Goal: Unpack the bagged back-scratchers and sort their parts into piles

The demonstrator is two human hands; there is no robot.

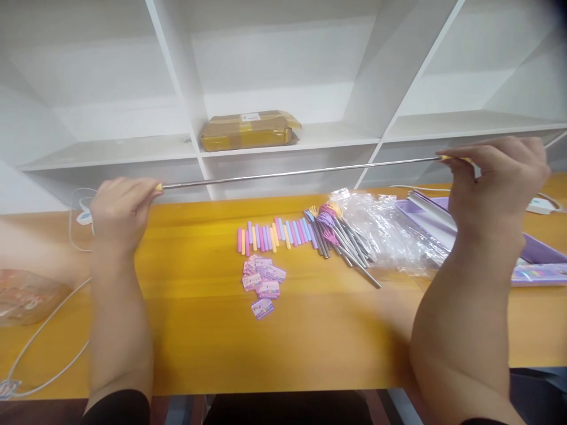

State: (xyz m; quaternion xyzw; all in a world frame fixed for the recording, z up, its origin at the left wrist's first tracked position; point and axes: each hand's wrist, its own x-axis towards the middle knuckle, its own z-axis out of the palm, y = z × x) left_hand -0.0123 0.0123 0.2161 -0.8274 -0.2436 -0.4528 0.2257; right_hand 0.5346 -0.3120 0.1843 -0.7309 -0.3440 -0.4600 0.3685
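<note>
A telescopic back scratcher (pixel 283 173) is drawn out into a long thin metal rod and held level above the table. My left hand (pixel 121 209) is closed on its yellow left end. At the other end, my right hand (pixel 500 168) pinches a yellow tip between thumb and fingers. Below the rod lies a pile of back scratchers (pixel 341 233) with hand-shaped heads in purple, pink, yellow and blue. Beside it runs a row of coloured tubes (pixel 274 235) in pink, yellow, purple and blue. Small printed cards (pixel 263 280) lie heaped nearer to me.
Clear plastic bags (pixel 381 224) lie right of the pile, next to an open purple box (pixel 543 248). White cubby shelves stand behind the table, with a taped cardboard box (pixel 250 130) on one. At left are an orange plastic packet (pixel 29 297) and a white cable (pixel 48 316).
</note>
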